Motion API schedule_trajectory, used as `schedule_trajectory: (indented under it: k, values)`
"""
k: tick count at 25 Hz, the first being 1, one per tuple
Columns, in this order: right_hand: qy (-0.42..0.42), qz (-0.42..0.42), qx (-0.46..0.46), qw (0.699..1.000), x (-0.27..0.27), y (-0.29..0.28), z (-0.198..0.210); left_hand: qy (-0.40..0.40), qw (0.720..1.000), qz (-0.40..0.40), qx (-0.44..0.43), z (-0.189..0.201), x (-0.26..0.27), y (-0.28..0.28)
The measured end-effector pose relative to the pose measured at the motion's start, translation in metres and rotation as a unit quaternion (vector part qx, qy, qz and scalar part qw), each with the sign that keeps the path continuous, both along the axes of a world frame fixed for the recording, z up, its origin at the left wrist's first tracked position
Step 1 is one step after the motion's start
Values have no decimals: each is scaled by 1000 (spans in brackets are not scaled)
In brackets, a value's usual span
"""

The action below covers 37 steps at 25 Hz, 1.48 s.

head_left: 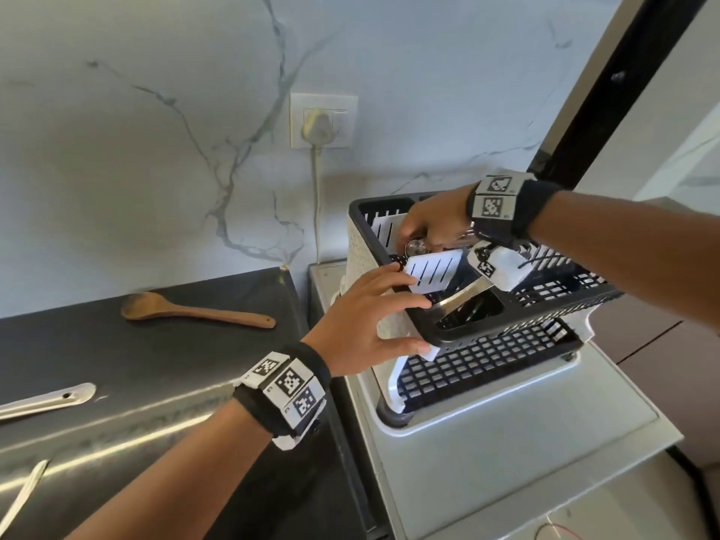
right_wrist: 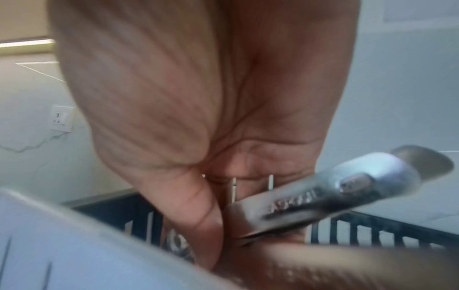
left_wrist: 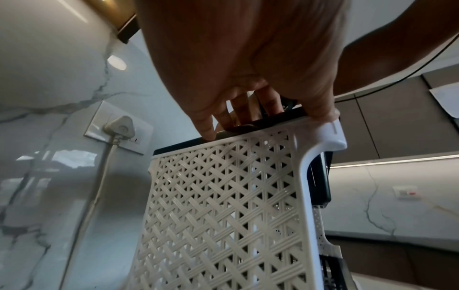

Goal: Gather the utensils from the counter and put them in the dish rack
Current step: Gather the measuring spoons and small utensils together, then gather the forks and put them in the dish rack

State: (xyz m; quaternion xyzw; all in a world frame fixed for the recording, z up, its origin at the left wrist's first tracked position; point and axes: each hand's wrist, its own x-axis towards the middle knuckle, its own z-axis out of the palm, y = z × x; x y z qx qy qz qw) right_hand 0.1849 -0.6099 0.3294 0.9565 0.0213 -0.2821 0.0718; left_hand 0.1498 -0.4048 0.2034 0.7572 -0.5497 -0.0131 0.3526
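Right grip point(head_left: 432, 227) closed on metal utensil point(right_wrist: 323, 198), held inside dish rack point(head_left: 506, 330) top tier | left grip point(head_left: 366, 317) clasped on rack rim | wooden spoon point(head_left: 195, 311), two metal handles point(head_left: 46, 399) seen on dark surface point(head_left: 156, 356) | marble wall point(head_left: 136, 150) behind, socket point(head_left: 323, 120) plugged

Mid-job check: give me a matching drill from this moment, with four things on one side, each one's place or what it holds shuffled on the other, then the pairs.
Things:
1. wooden spoon
2. left hand
3. right hand
4. plug

Places or states:
A. pinches a metal utensil over the dish rack
B. lies on the black counter
C. sits in the wall socket
D. grips the dish rack's rim

Pairs: 1-B, 2-D, 3-A, 4-C
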Motion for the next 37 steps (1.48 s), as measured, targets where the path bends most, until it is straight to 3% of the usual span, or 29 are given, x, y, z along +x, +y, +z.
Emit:
schedule_trajectory:
  k: [4, 13, 20, 28, 32, 37]
  values:
    - [54, 55, -35, 996, 15, 10, -13, 40, 999, 7, -28, -1, 3, -4]
    - [109, 30, -45, 993, 18, 14, -21, 96, 994, 7, -45, -4, 0, -5]
    - [12, -15, 4, 1000, 14, 4, -10, 88, 995, 4, -39, -1, 0, -4]
    - [-122, -12, 30, 992, -3, 27, 43, 67, 998, 22, -2, 6, -5, 6]
    - [-175, 28, 90, 980, 3, 80, 53, 66, 994, 85, 3, -2, 2, 61]
    - [-173, 111, 193, 959, 14, 204, 2, 95, 965, 222, 103, -61, 6, 237]
